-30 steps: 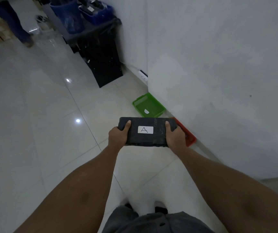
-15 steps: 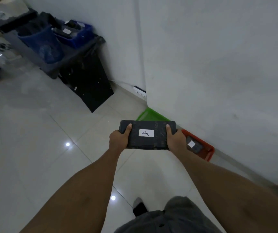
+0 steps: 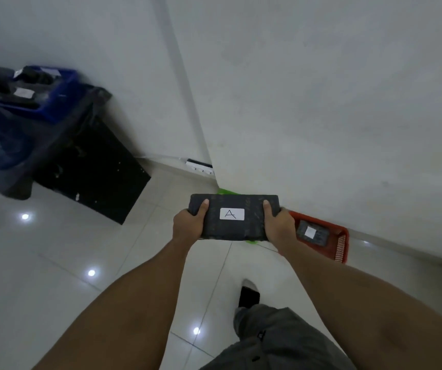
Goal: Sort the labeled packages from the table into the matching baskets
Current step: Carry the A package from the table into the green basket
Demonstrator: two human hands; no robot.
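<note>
Left hand [image 3: 189, 222] and right hand [image 3: 278, 226] clamp opposite ends of a dark wrapped rectangular package [image 3: 234, 217] bearing a white "A" label [image 3: 231, 214], held above the tiled floor [image 3: 54, 263], near an orange-red plastic basket [image 3: 341, 245] containing another labelled package [image 3: 312, 232].
</note>
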